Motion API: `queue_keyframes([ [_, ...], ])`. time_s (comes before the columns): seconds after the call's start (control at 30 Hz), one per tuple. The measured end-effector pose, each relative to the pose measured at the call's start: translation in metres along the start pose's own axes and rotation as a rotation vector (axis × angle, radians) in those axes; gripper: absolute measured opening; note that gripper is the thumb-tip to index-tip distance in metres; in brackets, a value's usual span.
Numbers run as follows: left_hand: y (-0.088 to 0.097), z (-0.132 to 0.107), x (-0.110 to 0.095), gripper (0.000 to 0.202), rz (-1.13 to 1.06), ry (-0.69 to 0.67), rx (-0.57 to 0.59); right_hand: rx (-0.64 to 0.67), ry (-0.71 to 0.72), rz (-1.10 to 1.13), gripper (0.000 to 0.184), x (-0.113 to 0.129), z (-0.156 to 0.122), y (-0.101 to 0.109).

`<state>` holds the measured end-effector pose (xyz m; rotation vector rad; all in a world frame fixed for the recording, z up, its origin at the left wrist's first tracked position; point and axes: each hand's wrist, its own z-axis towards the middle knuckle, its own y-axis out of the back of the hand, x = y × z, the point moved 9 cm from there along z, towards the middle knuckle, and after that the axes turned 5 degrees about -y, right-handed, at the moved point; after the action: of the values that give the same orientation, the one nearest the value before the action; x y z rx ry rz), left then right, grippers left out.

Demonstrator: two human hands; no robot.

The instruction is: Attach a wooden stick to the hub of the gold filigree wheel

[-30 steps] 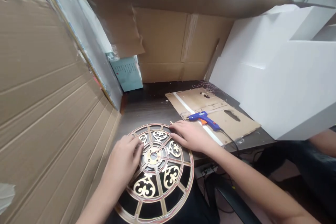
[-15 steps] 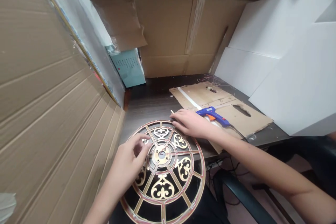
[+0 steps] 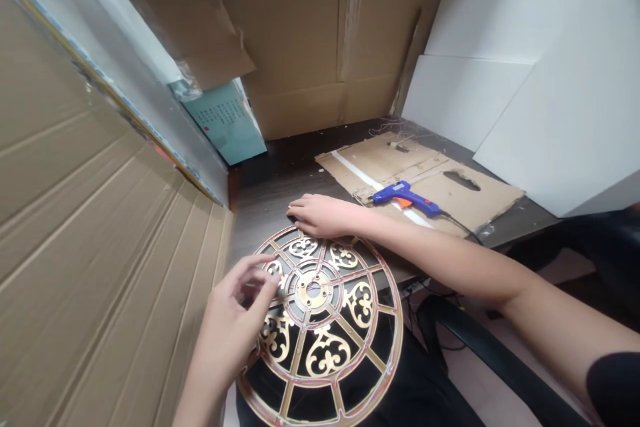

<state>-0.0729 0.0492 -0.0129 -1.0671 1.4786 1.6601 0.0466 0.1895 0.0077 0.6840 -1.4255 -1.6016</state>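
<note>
A person's right arm [image 3: 450, 260] stretches across a round gilt fretwork panel [image 3: 320, 300] lying at the edge of the tabletop [image 3: 270, 197], the right hand [image 3: 325, 215] palm down just past the rim at 12 o'clock. The left hand [image 3: 230, 320] hovers half curled at 9 o'clock; whether either grip holds anything cannot be told. A blue glue gun [image 3: 405, 195] lies on cardboard [image 3: 475, 203] at 2 o'clock.

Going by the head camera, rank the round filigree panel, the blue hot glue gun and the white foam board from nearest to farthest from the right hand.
From the right hand, nearest first:
1. Round filigree panel: directly below the hand.
2. Blue hot glue gun: to the hand's right.
3. White foam board: far right.
</note>
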Motion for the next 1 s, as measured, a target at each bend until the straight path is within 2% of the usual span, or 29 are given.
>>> queue_keyframes([
  [0.1, 0.0, 0.001, 0.002, 0.043, -0.046, 0.018, 0.004, -0.039, 0.006, 0.033, 0.026, 0.001, -0.005, 0.006],
  [0.2, -0.001, 0.002, 0.004, 0.045, -0.119, 0.032, 0.01, -0.118, 0.044, 0.085, 0.031, 0.015, -0.018, 0.023],
  [0.33, -0.005, 0.001, 0.003, 0.049, -0.198, 0.038, 0.027, -0.16, 0.291, 0.429, 0.017, 0.055, -0.036, 0.04],
  [0.43, -0.006, -0.002, 0.001, 0.049, -0.239, 0.045, -0.012, -0.103, 0.399, 0.576, 0.014, 0.074, -0.04, 0.034],
  [0.6, -0.001, -0.008, -0.002, 0.041, -0.269, 0.052, -0.112, -0.137, 0.373, 0.634, 0.013, 0.076, -0.038, 0.023],
  [0.77, 0.002, -0.005, -0.003, 0.033, -0.291, 0.031, -0.094, -0.09, 0.363, 0.664, 0.008, 0.079, -0.04, 0.018],
  [1.0, 0.0, -0.002, 0.003, 0.023, -0.336, 0.013, -0.125, -0.007, 0.072, 0.765, 0.007, 0.056, -0.034, 0.007],
])
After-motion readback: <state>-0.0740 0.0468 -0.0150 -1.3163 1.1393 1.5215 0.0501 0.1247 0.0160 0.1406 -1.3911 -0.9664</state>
